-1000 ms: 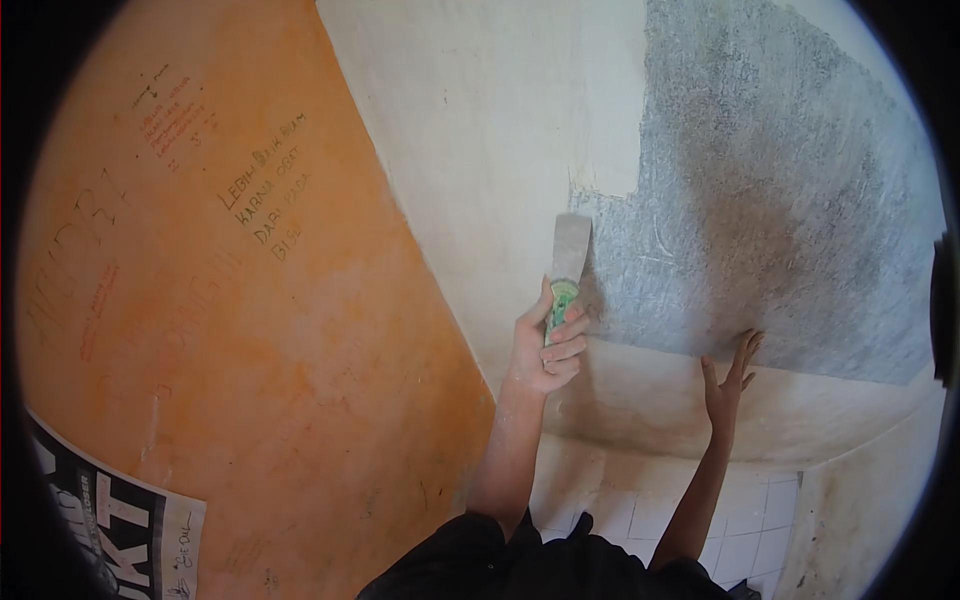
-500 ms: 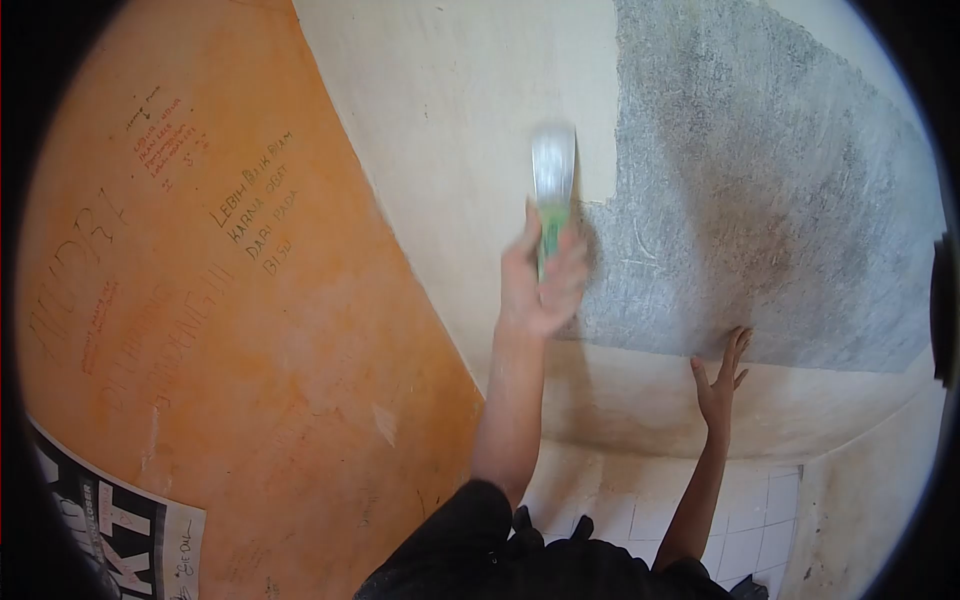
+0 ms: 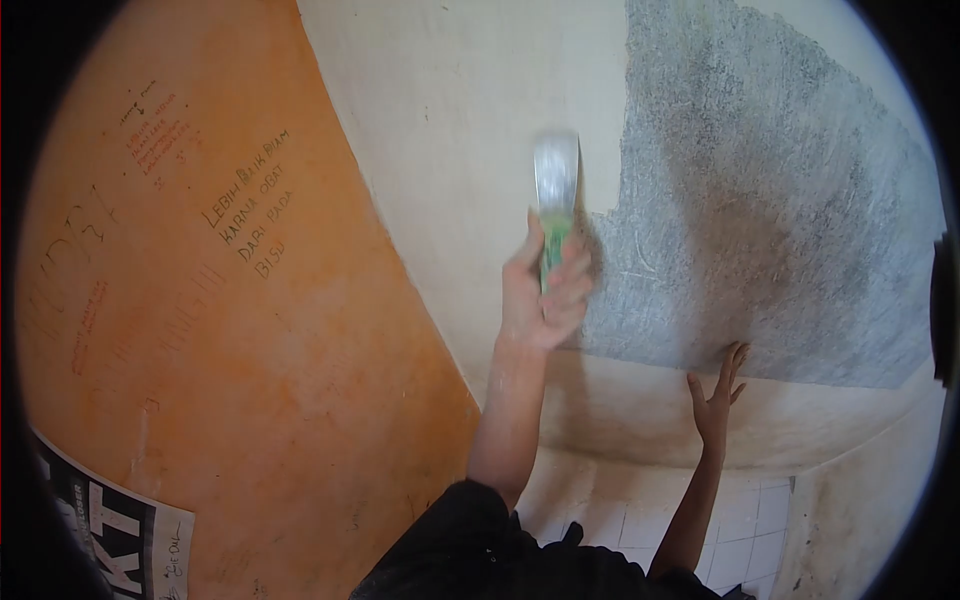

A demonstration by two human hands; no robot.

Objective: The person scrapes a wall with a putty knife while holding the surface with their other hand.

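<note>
— Left of the bare grey plaster patch (image 3: 760, 200), what does the left hand (image 3: 542, 295) grip?
— Its fingers wrap tight round a green-handled steel scraper (image 3: 555, 195), blade at the patch's left edge, on cream paint (image 3: 470, 120).
— The right hand (image 3: 714, 400)?
— Spread flat, holding nothing, at the patch's lower edge. A broad area looks stripped; paint remains left of it and below.

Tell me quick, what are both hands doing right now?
Left hand: closed, holding the scraper by its green handle.
Right hand: open, fingers spread, flat against the wall.
</note>
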